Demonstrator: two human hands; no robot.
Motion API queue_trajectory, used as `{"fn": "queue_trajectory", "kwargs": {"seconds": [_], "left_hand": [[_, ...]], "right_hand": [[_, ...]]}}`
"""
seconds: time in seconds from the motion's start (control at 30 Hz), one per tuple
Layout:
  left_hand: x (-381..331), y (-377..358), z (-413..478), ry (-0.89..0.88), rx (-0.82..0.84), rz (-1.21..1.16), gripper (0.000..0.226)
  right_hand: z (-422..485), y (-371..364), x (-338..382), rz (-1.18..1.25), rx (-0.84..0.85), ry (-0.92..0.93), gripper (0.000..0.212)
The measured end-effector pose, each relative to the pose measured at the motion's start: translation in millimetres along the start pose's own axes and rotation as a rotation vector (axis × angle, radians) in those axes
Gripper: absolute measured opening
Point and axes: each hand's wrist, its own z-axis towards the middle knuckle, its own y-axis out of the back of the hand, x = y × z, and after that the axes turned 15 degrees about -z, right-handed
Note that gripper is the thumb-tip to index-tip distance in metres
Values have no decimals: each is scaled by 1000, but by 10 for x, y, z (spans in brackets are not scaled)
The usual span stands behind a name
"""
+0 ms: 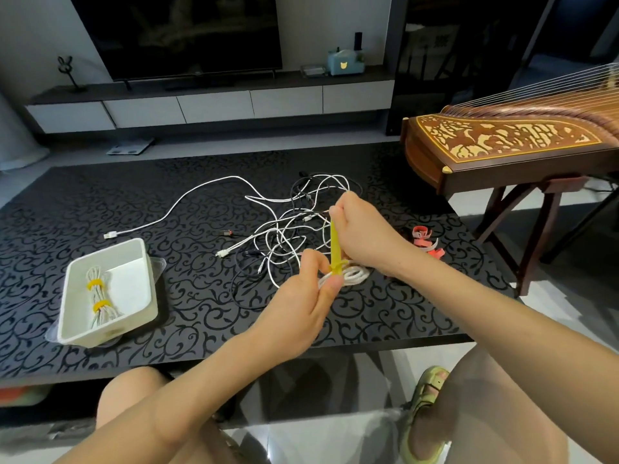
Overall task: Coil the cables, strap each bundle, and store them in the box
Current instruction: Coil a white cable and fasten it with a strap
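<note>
Pinching coiled cable [355,274], left fingers [330,289] sit below yellow strap [335,241].

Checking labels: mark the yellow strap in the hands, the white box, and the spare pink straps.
yellow strap [335,242]: head view, middle of its upright stretch.
white box [134,286]: head view, bare inner floor.
pink straps [422,242]: head view, the curled loop.

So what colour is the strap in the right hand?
Yellow; the strap shows best in the head view.
</note>
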Motion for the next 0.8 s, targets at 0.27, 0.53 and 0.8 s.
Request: {"fn": "queue_trajectory", "kwargs": {"seconds": [0.27, 0.53, 0.8], "left_hand": [[-146, 45, 120, 111, 14, -205, 17], [-143, 144, 274, -75, 140, 31, 34], [-121, 76, 258, -141, 91, 26, 36]], "right_hand": [[-2, 9, 7, -72, 56, -86, 21], [-6, 88, 2, -85, 191, -107, 21], [41, 89, -137, 316, 200, -402, 41]]}}
